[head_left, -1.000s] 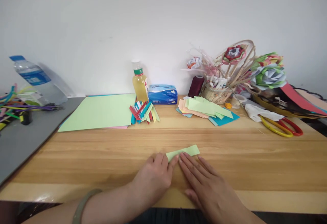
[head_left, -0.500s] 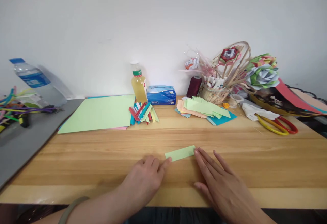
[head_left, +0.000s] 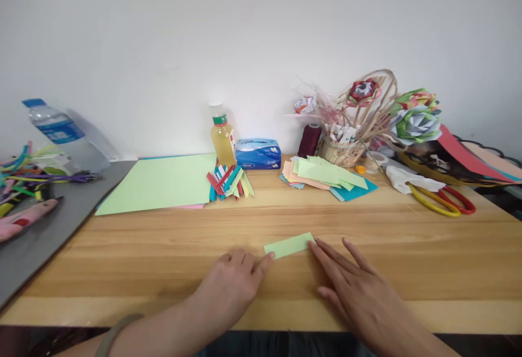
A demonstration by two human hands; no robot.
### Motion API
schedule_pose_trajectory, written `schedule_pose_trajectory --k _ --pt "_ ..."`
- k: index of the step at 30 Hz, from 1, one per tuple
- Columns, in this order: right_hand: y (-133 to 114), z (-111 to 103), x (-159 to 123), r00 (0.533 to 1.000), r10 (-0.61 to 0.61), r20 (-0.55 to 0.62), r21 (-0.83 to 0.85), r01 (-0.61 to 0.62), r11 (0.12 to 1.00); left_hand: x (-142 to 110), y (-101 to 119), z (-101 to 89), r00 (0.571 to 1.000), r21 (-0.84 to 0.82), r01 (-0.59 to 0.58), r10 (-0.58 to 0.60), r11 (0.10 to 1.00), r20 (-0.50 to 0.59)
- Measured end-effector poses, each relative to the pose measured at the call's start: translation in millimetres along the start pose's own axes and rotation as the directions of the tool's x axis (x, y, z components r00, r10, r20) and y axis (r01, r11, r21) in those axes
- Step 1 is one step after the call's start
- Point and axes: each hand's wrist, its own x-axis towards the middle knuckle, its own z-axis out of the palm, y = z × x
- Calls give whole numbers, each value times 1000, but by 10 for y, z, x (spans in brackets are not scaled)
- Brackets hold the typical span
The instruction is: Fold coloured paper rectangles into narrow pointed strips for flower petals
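A narrow folded strip of light green paper [head_left: 289, 245] lies slantwise on the wooden table in front of me. My left hand [head_left: 234, 283] has its fingers curled, and its thumb presses down the lower left end of the strip. At the strip's right end, my right hand [head_left: 353, 283] lies flat with fingers stretched out, the fingertips touching the paper. The strip's far right corner is partly covered by those fingertips.
Behind are large green sheets [head_left: 163, 183], a bundle of coloured strips [head_left: 228, 182], a drink bottle [head_left: 223, 142], a tissue pack [head_left: 258, 154] and cut green papers [head_left: 326, 171]. Scissors [head_left: 438, 199] and paper flowers [head_left: 416, 123] stand right; a pink object [head_left: 28, 218] lies left.
My right hand has slid rightward along the strip to its right end, and the strip now lies flatter. My left hand shifted slightly left. A pink object has appeared at the left edge.
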Motion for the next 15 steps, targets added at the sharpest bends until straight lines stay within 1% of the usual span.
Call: schedule_pose_trajectory --k 2,4,8,10,11,12,15 --pt "80 -19 -24 1000 -22 11 -14 22 1000 39 -34 -26 1000 -10 9 -9 1000 -2" --pt "140 -11 30 999 -39 12 -38 39 998 127 -87 -57 999 -1 46 -46 999 -7" --pt "323 76 332 999 -36 -4 -84 35 996 449 -206 -107 993 79 111 -107 991 -44" --pt "420 110 521 1000 7 12 -71 -6 997 643 -226 -110 980 127 193 -184 973 -75" --pt "452 117 609 999 36 6 -63 -36 997 736 -220 -105 977 134 208 -199 969 -79" --pt "467 118 688 998 58 15 -61 -57 996 821 -206 -96 981 123 188 -180 975 -71" --pt "424 111 849 990 117 74 -93 -110 990 997 -142 -60 997 17 74 -74 997 0"
